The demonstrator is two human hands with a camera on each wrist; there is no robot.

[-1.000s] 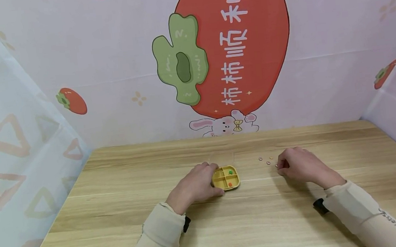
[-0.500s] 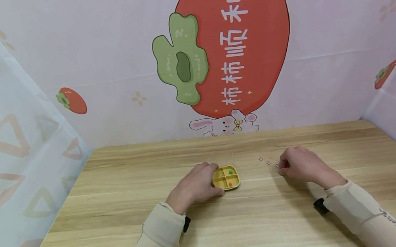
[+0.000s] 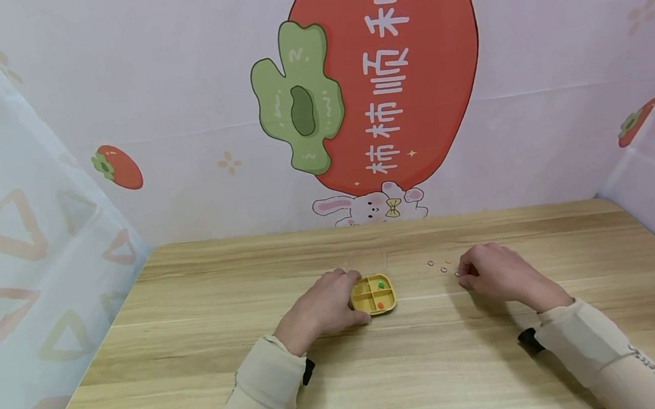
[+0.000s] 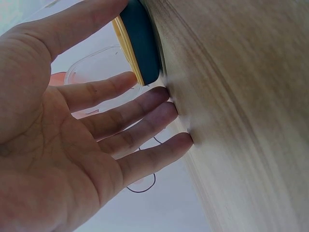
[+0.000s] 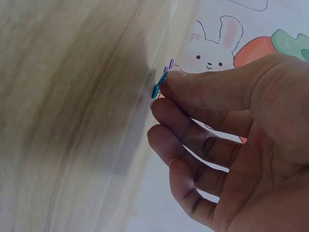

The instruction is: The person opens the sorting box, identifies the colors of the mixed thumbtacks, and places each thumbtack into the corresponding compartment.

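My left hand (image 3: 322,304) holds a small yellow box (image 3: 364,303) with four compartments, thumb and index finger at opposite sides. A green piece (image 3: 381,285) lies in its far right compartment, an orange piece (image 3: 380,305) in the near right one. In the left wrist view the box's lower side (image 4: 141,43) is dark teal and the other fingertips touch the table. My right hand (image 3: 500,273) pinches a small teal disc-like piece (image 5: 163,78) at thumb and index tips, close over the table. Another teal piece (image 5: 155,92) stands right beside it.
Several tiny round pieces lie left of the right hand, among them an orange one (image 3: 448,261) and a purple one (image 5: 172,63) with a thin pin. The clear lid (image 4: 91,72) stands raised behind the box. A printed cloth (image 3: 200,177) backs the wooden table (image 3: 426,366).
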